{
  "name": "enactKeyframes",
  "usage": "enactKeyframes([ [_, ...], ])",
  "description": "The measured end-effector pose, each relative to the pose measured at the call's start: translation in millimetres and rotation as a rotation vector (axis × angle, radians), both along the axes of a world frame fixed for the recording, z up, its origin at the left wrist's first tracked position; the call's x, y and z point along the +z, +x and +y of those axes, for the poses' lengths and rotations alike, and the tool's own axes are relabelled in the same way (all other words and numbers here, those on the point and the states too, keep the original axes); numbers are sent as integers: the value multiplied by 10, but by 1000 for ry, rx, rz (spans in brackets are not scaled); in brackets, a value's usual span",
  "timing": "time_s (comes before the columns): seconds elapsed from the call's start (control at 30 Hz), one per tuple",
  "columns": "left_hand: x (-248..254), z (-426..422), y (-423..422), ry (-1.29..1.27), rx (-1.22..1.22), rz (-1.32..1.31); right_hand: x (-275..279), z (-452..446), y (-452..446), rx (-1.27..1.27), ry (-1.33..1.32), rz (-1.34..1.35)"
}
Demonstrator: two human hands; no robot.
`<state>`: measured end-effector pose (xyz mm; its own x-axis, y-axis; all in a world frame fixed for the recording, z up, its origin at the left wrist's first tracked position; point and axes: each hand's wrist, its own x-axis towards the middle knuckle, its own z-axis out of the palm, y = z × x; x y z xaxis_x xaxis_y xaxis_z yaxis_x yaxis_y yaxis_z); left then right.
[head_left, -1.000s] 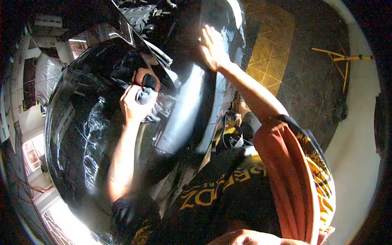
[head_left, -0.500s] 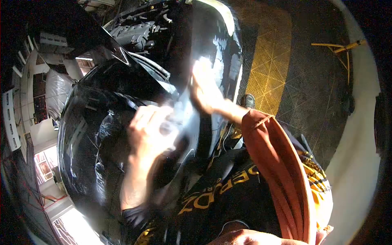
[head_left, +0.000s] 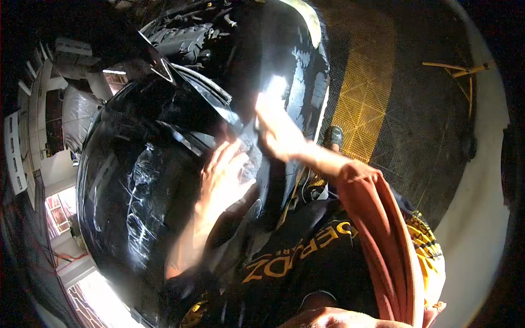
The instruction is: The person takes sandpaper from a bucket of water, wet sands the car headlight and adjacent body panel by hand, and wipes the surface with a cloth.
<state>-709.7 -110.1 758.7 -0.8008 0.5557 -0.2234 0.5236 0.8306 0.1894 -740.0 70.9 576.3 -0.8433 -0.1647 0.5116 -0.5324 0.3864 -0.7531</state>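
Note:
My left hand point(head_left: 221, 177) has its fingers curled round a crumpled pale grey cloth point(head_left: 250, 168), which lies against the side of a glossy black car body point(head_left: 115, 180). Just to the right and higher, my right hand point(head_left: 279, 131) rests on the shiny fender point(head_left: 281, 60), its fingers stretched out but washed out by glare. Whether something thin lies under that palm cannot be seen. Pale, worn patches point(head_left: 298, 82) mark the fender beyond the fingertips.
The open engine bay point(head_left: 183, 44) is at the top. White smears point(head_left: 139, 218) mark the dark panel at left. To the right are yellow floor tiles point(head_left: 363, 93), a shoe point(head_left: 335, 136) and a yellow stand point(head_left: 465, 71). A red-brown cloth point(head_left: 383, 235) hangs over my right shoulder.
My left hand has moved right with the grey cloth, close to my right hand. My right hand has come down the fender toward me. The view has shifted slightly, showing more of the engine bay.

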Motion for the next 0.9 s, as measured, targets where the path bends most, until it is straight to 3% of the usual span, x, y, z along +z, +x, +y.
enactKeyframes([
  [0.1, -95, -8, -14, 69, -17, 55, -376, 275, -1138, -257, 126, -66],
  [0.17, -171, -77, -28, 162, -53, 93, -244, 290, -1118, -174, 166, -143],
  [0.23, -196, -100, -43, 213, -56, 121, -137, 96, -382, -85, 153, 43],
  [0.27, -196, -118, -50, 264, -68, 111, -140, -15, -50, 62, -25, -16],
  [0.3, -204, -129, -78, 314, -80, 106, 38, 24, 71, 153, 4, -98],
  [0.37, -217, -160, -88, 336, -83, 107, -227, 128, -436, -46, 55, 64],
  [0.43, -261, -162, -99, 380, -87, 143, -517, 293, -1340, -279, 225, 45],
  [0.53, -305, -152, -90, 421, -89, 187, -417, 273, -1299, -239, 322, -40],
  [0.63, -290, -162, -117, 447, -113, 174, -249, -24, -132, 15, 42, 57],
  [0.7, -262, -144, -107, 426, -99, 172, -119, 176, -319, 37, 83, 110],
  [0.8, -310, -140, -110, 381, -70, 173, -555, 371, -1557, -232, 293, 5],
  [0.9, -335, -139, -107, 420, -89, 184, -56, 378, -1216, -152, 357, -240],
])
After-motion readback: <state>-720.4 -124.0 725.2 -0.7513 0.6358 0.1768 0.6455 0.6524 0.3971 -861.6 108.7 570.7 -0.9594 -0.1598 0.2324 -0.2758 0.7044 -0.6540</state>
